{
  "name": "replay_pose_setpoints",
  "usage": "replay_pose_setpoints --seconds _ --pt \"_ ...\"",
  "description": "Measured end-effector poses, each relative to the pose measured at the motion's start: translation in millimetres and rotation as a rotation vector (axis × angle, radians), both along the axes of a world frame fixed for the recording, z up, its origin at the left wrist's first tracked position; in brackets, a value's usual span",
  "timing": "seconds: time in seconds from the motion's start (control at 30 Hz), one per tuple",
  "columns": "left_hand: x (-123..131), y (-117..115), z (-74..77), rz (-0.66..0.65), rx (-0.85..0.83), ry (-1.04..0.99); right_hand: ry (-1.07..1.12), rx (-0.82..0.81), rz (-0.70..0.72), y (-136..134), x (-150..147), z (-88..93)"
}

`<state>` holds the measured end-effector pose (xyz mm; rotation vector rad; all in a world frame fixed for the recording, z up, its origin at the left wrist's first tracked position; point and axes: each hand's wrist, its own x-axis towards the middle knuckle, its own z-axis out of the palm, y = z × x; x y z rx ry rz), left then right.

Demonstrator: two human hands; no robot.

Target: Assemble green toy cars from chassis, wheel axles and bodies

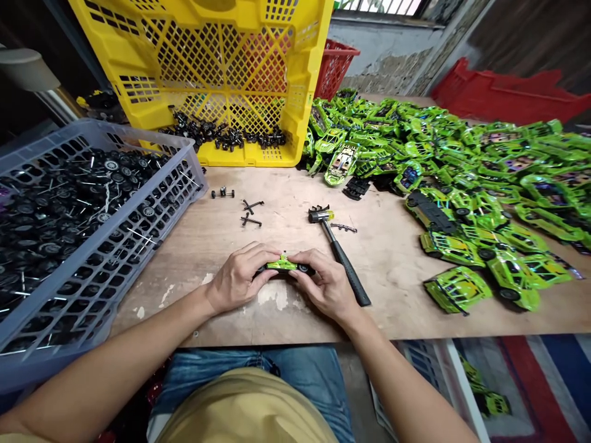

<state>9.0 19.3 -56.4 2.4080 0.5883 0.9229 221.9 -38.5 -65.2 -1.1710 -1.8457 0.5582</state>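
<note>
A green toy car [282, 264] with black wheels is held low over the wooden table, between my two hands. My left hand [242, 274] grips one end of it, thumb below and fingers on top. The other end is pinched by my right hand [321, 278] in the same way. Fingers cover both ends of the car. Just right of my right hand lies a hammer [348, 267] with a black handle and a yellow-and-black head. Small black plastic parts [250, 219] lie beyond my left hand, along with a small black wheeled piece [223, 192].
A blue-grey crate [184, 184] full of black wheels and axles stands on the left. Behind, a yellow crate [221, 80] lies on its side with black parts inside. Many green car bodies [415, 141] are heaped at the right, several toy cars [457, 289] nearer.
</note>
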Motion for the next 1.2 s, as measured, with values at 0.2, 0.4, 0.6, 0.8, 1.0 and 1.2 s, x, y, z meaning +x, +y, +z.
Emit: replay_pose_setpoints --seconds 0.2,0.4,0.6,0.8,1.0,1.2 --pt "-2.3 1.3 -0.6 0.022 -0.073 -0.020 0.010 0.033 -0.018 -0.4 -1.1 -3.4" --pt "-5.9 2.8 -2.2 0.018 -0.134 -0.011 -0.204 0.065 0.005 6.2 -5.6 15.3" --pt "-6.0 2.3 -3.1 0.080 -0.292 0.062 -0.331 0.084 0.207 22.6 -20.0 30.1" --pt "-6.7 0.3 -3.6 0.106 -0.299 0.116 -0.327 0.121 0.190 18.3 -18.3 22.3" --pt "-4.6 -0.9 -4.2 0.112 -0.323 0.098 -0.317 0.114 0.116 13.0 -23.5 25.1" --pt "2.0 6.2 -16.5 0.141 -0.713 -0.322 0.038 0.095 -0.185 10.1 -27.2 5.8"
